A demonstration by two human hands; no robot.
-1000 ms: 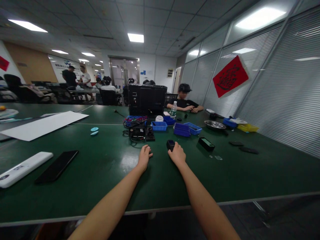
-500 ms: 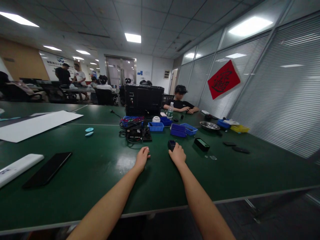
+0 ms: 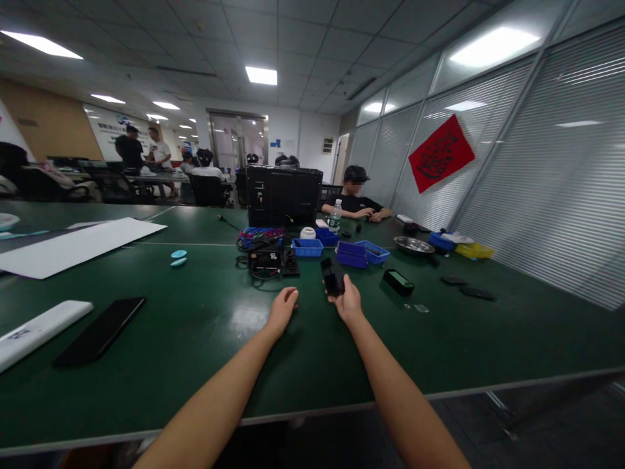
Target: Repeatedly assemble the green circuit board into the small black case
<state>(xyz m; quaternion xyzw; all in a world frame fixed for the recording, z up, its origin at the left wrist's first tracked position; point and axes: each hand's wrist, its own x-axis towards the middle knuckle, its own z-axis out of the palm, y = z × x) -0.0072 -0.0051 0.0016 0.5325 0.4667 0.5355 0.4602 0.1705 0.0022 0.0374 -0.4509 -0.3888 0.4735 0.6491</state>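
In my right hand (image 3: 349,301) is a black smartphone (image 3: 333,277), held tilted up over the table, with my thumb along its right edge and the fingers behind it. My left hand (image 3: 282,309) rests on the green table with its fingers curled in; nothing shows in it. Right of the phone lies an open black box (image 3: 399,283) with a green face inside. Close by it are a small ring (image 3: 407,306) and a clear plastic piece (image 3: 422,308).
Ahead stand blue bins (image 3: 307,247), a black device with cables (image 3: 265,260), a white ball (image 3: 307,233), a water bottle (image 3: 336,218) and a monitor (image 3: 284,195). A metal bowl (image 3: 414,245) sits to the right. Another person (image 3: 359,202) sits across the table.
My right hand has lifted the phone and tipped it upright, so its dark face now shows. My left hand has hardly moved.
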